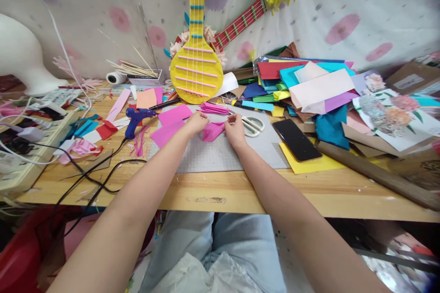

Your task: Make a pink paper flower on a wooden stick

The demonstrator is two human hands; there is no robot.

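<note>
A small folded piece of bright pink paper [212, 132] is between my two hands, just above the grey cutting mat [202, 160]. My left hand [197, 122] pinches its left side, and the fingertips of my right hand [235, 129] are closed on its right edge. Right beside my right hand lies a pair of scissors [256, 124] with pale handles. Folded pink strips [215, 108] rest behind my hands. More pink paper sheets [175, 115] lie on the mat left of my left hand.
A blue glue gun [135, 121] stands at left, its cord running to a power strip [37, 146]. At right lie a phone [297, 140], a wooden stick [378, 171] and piled coloured paper [319, 87]. A yellow paper lute [196, 73] leans behind.
</note>
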